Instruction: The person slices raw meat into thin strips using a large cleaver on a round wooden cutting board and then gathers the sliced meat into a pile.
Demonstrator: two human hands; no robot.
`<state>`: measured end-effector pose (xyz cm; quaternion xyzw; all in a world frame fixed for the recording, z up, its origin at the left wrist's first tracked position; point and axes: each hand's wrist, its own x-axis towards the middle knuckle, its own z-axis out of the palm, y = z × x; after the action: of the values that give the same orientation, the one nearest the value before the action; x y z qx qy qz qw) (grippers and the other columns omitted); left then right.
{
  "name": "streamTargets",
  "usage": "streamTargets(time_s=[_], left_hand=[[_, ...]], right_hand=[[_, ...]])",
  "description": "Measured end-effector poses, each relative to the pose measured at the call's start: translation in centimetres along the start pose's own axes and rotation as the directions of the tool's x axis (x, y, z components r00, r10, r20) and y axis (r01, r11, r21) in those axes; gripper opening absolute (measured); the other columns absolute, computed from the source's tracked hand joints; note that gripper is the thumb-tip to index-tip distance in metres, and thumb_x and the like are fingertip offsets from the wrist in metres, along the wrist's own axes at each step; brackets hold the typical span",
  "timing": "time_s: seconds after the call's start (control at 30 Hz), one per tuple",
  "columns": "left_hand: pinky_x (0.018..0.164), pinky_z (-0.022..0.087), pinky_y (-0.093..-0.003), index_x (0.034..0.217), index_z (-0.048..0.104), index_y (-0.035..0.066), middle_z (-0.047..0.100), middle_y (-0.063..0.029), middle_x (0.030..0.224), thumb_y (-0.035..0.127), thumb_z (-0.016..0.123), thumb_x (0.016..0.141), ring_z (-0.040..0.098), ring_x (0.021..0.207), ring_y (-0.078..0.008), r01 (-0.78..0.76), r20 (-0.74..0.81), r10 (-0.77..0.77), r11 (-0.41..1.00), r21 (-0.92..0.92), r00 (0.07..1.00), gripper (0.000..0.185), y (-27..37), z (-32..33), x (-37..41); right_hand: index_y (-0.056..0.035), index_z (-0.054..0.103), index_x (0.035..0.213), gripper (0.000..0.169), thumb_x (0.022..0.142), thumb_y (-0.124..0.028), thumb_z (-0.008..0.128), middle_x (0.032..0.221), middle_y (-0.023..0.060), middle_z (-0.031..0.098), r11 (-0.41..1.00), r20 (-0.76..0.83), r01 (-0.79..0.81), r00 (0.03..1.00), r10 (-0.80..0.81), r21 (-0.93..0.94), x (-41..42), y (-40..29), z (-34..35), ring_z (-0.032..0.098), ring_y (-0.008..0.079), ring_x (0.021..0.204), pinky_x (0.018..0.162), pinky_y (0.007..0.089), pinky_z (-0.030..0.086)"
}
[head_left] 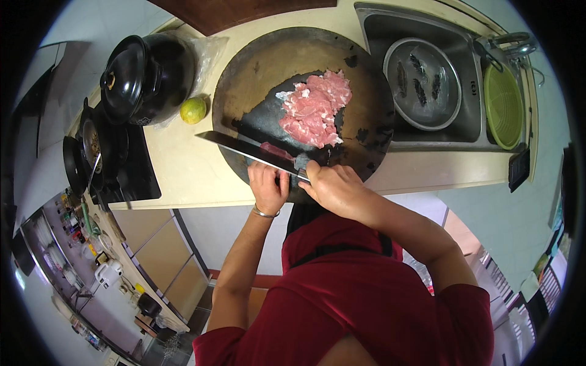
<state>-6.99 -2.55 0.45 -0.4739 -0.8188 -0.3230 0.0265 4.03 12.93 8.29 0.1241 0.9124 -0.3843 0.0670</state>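
My right hand (pixel 336 185) is closed around the handle of a broad kitchen knife (pixel 245 148), whose blade points to the left across the near part of a round, dark-stained wooden chopping board (pixel 256 59). Just on the near side of the blade, my left hand (pixel 268 185) rests with bent fingers at the board. Whatever lies under those fingers is hidden. A small strip of red meat (pixel 277 151) lies along the far side of the blade. Beyond it, a heap of sliced raw pink meat (pixel 316 110) covers the board's middle.
Left of the board stand a lidded black pot (pixel 171 68), a green-yellow citrus fruit (pixel 193 110) and a wok (pixel 94 142) on a black cooktop (pixel 144 183). The sink (pixel 467 110) at right holds a metal basin (pixel 391 98) with several dark pieces and a green colander (pixel 503 107).
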Motion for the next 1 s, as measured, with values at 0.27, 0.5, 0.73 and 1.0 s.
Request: streamTargets(time_s=[0.27, 0.5, 0.73, 1.0], left_hand=[[0.079, 0.038, -0.042, 0.085, 0.052, 0.004, 0.053, -0.0144, 0.09, 0.005, 0.063, 0.07, 0.049, 0.088, -0.0343, -0.021, -0.019, 0.02, 0.999, -0.043, 1.0, 0.019, 0.1, -0.1, -0.1], [0.076, 0.038, -0.0415, 0.085, 0.052, 0.004, 0.053, -0.0133, 0.087, 0.006, 0.063, 0.07, 0.05, 0.084, -0.0328, -0.035, -0.042, 0.033, 0.998, -0.052, 0.999, 0.019, 0.1, 0.0, -0.2], [0.077, 0.039, -0.0415, 0.086, 0.053, 0.003, 0.054, -0.0141, 0.091, 0.006, 0.064, 0.069, 0.049, 0.086, -0.0332, 0.016, -0.016, -0.017, 0.998, -0.062, 1.0, 0.02, 0.2, 0.2, -0.7], [0.08, 0.041, -0.0397, 0.089, 0.055, 0.005, 0.054, -0.012, 0.097, 0.003, 0.064, 0.07, 0.05, 0.09, -0.0316, -0.019, -0.096, 0.011, 0.995, -0.093, 0.995, 0.021, 0.7, 0.2, -0.1]], right_hand=[[-0.0016, 0.045, 0.082, 0.027, 0.08, -0.023, 0.06, 0.062, 0.0177, 0.058, 0.987, 0.063, -0.142, 0.989, 0.137, 0.075, -5.3, 1.1, 0.1, 0.059, 0.0354, 0.058, 0.05, 0.0431, 0.047], [-0.0008, 0.045, 0.08, 0.027, 0.08, -0.023, 0.06, 0.059, 0.0195, 0.057, 0.988, 0.1, -0.154, 0.983, 0.152, 0.012, -1.4, 0.2, 1.0, 0.059, 0.0367, 0.057, 0.051, 0.0444, 0.048], [-0.0013, 0.046, 0.079, 0.025, 0.08, -0.023, 0.06, 0.058, 0.0188, 0.057, 0.994, 0.052, -0.078, 0.995, 0.082, -0.083, 0.7, -0.2, 2.0, 0.06, 0.035, 0.055, 0.049, 0.0418, 0.048], [0.0011, 0.046, 0.082, 0.034, 0.083, -0.032, 0.056, 0.062, 0.0232, 0.056, 0.985, -0.054, -0.169, 0.985, 0.166, -0.037, -1.4, 3.4, -1.6, 0.058, 0.035, 0.052, 0.049, 0.0431, 0.046]])
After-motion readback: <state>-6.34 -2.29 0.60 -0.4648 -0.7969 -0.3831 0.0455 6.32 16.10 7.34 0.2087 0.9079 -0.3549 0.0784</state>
